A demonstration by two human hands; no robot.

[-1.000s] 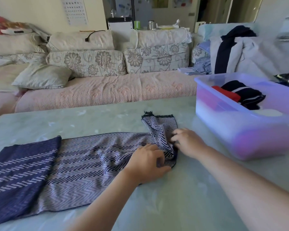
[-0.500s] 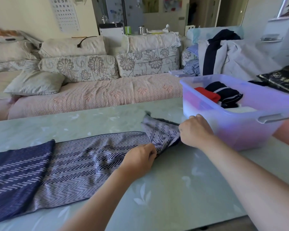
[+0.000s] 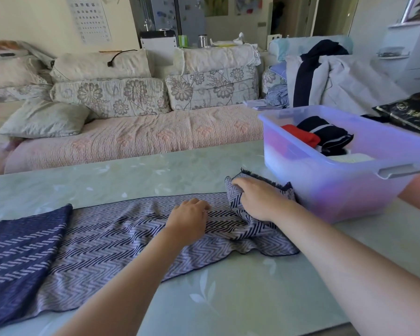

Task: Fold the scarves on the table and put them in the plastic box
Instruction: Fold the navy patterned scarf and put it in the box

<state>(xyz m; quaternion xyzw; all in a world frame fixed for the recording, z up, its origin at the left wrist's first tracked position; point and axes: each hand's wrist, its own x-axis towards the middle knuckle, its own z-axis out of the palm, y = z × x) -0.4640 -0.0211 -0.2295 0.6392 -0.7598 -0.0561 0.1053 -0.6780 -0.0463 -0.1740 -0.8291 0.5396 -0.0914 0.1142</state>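
Since the scarf point(image 3: 121, 238) is thin, limp weave, it'll slide and rumple on the glossy bench point(image 3: 228, 299); best taken at the fringed end's corners. It lies across the bench, right end bunched just beside the plastic box point(image 3: 337, 190). Grip of the right hand point(image 3: 260, 200): fingers point(image 3: 239, 185) curled over that bunch. The left hand point(image 3: 189, 219) rests mid-scarf, grip pinching or just pressing, can't tell. Box wall crowds the fringe; folded pieces point(image 3: 325, 134) already inside.

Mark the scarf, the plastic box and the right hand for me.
scarf point(image 3: 121, 236): head view, zigzag-patterned middle stretch.
plastic box point(image 3: 337, 192): head view, near side wall.
right hand point(image 3: 260, 200): head view, back of the hand.
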